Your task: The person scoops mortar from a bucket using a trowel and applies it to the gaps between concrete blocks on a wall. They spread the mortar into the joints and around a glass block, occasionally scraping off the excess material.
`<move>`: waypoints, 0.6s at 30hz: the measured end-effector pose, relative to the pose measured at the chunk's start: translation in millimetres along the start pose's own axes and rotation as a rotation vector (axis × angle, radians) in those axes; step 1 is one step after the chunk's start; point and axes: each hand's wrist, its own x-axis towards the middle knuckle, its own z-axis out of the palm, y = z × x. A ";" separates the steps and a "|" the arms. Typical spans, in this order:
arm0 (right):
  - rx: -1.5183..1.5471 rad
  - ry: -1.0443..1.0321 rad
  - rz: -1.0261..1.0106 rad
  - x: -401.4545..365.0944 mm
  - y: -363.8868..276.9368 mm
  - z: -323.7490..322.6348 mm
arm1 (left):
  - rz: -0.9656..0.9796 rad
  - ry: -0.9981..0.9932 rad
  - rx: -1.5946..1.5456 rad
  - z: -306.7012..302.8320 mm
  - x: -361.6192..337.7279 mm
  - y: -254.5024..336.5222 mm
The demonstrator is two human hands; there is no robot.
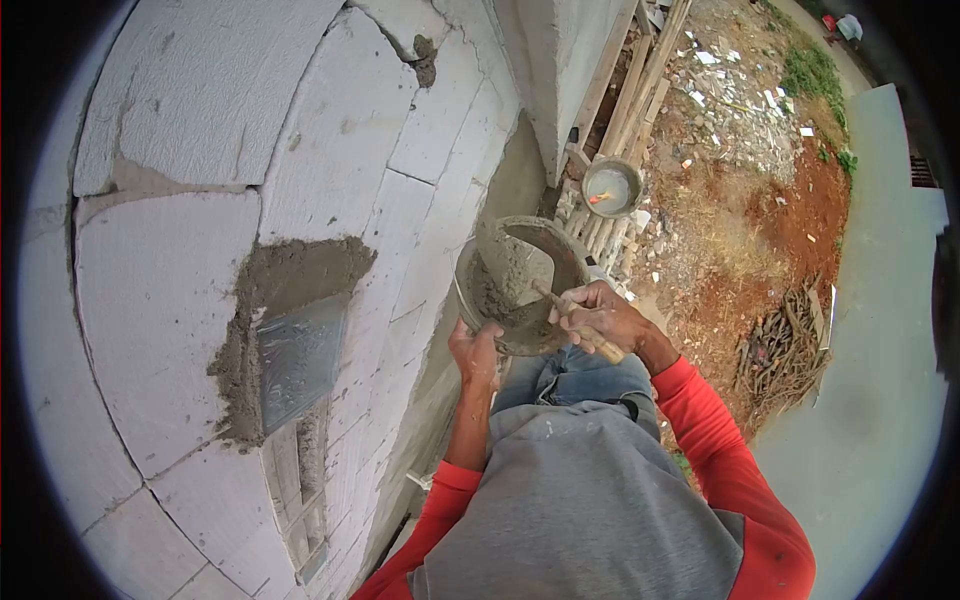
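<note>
My left hand (476,352) grips the near left rim of a round mortar bucket (571,250), thumb over the edge. Grey wet mortar (492,298) lies inside it. In my right hand (606,318) is the wooden handle of a trowel (535,270), fingers wrapped round it. Its broad blade is over the bucket's mouth, smeared with mortar. To the left, the white block wall (165,310) has an opening with a clear plastic-like sheet (300,355) in it. Rough mortar (300,270) borders the opening along its top and left side.
A second bucket (612,187) holding pale liquid and an orange-handled item stands on wooden poles (606,232) beyond my hands. Far below are reddish soil with white rubble (740,120), a pile of sticks (780,345) and a grey-green surface (860,400) at right.
</note>
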 end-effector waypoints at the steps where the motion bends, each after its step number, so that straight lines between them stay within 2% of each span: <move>1: 0.024 0.041 -0.094 5.4 -9.7 7.1 | -0.004 -0.011 0.039 -8.7 1.0 -3.7; 4: 0.116 0.147 -0.373 18.1 -44.6 34.4 | -0.037 0.007 0.090 -39.7 -2.2 -15.6; 8: 0.153 0.503 -0.789 35.3 -86.0 60.9 | -0.023 0.089 0.113 -74.6 -13.3 -31.9; 11: 0.133 0.897 -1.167 56.4 -110.0 82.5 | -0.068 0.186 0.113 -96.7 -32.4 -33.7; 12: 0.126 1.025 -1.218 66.6 -110.1 83.0 | -0.076 0.219 0.118 -104.0 -39.4 -34.3; 14: 0.204 1.151 -1.296 98.1 -108.5 85.5 | -0.052 0.278 0.127 -115.6 -54.2 -37.5; 16: 0.251 1.301 -1.389 162.9 -102.3 85.6 | 0.012 0.329 0.133 -125.2 -62.9 -39.8; 17: 0.115 1.152 -1.306 206.4 -93.1 90.5 | 0.009 0.339 0.110 -128.4 -58.9 -39.6; 18: -0.257 1.087 -1.246 220.0 -92.7 102.5 | -0.015 0.349 0.090 -131.9 -59.9 -45.0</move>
